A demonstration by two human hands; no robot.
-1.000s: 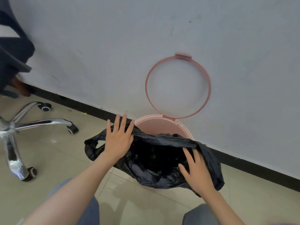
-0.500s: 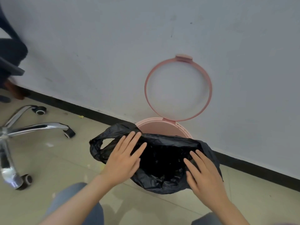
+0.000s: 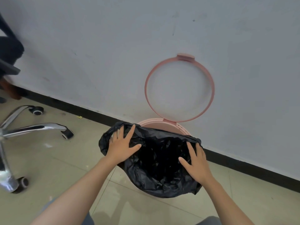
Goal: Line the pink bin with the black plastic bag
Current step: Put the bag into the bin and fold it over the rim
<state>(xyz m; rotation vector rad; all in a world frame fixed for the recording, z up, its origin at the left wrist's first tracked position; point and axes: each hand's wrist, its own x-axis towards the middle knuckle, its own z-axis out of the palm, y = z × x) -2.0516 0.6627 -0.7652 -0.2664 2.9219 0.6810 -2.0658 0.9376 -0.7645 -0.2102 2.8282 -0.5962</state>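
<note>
The bin [image 3: 164,125] and its raised ring [image 3: 179,87] are pale pink, the bag [image 3: 155,161] glossy black (darkest in its hollow). Behind stands a plain grey-white wall [image 3: 113,54] with a black skirting strip [image 3: 243,164]. The floor tiles [image 3: 56,163] are beige, and the chair base [image 3: 34,128] is shiny chrome with black castors.

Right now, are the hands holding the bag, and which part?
Not gripping it. Both hands lie flat with fingers spread: the left hand on the black bag at its left edge, the right hand at its right edge.

A single head-worn view looks steeply down and forward, close above the round pink plastic bin [image 3: 181,128] at 6 o'clock, facing the grey painted wall [image 3: 113,46] at 12.
</note>
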